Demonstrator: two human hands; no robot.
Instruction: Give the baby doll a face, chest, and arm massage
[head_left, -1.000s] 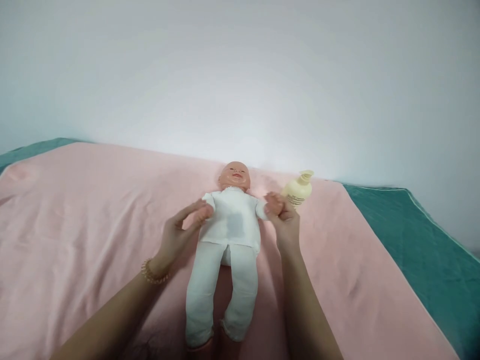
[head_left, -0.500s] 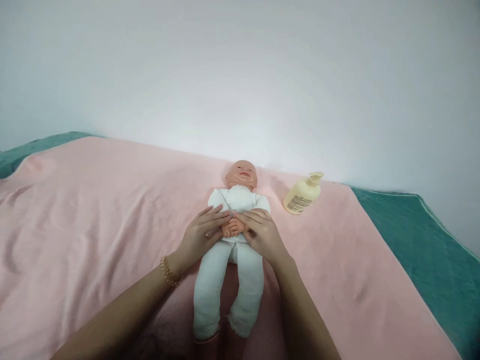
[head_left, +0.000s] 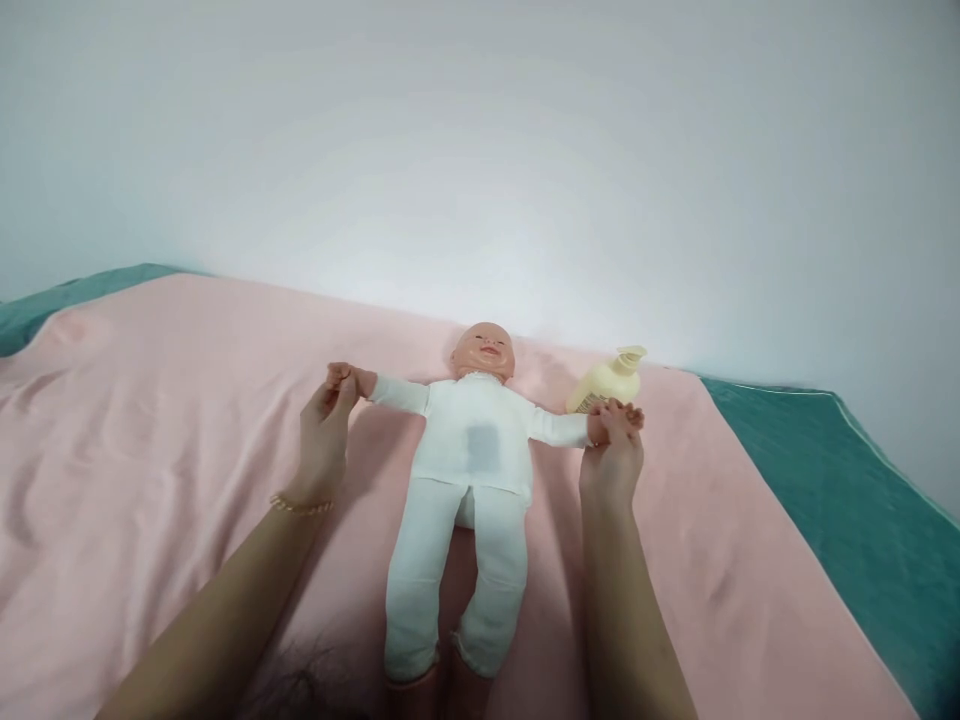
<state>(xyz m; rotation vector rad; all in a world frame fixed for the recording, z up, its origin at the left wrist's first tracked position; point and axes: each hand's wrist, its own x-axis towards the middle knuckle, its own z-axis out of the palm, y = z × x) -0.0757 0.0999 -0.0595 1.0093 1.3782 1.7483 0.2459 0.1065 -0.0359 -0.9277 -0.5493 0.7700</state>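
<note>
A baby doll [head_left: 472, 430] in white clothes lies on its back, with its head away from me and a grey square patch on its chest. Both of its arms are stretched out sideways. My left hand [head_left: 325, 430] is closed round the doll's hand at the left, thumb on top. At the right, my right hand [head_left: 615, 455] grips the doll's other hand just in front of the pump bottle. The doll's feet are dim at the bottom edge.
A pale yellow pump bottle [head_left: 611, 382] stands right of the doll, its lower part partly hidden. A wrinkled pink blanket [head_left: 225, 400] lies over a green cover [head_left: 847, 480]. Behind rises a pale wall [head_left: 480, 150].
My hands have moved apart from the doll's belly to either side. The doll's arms, folded over its front before, are now spread wide, and the grey chest patch shows.
</note>
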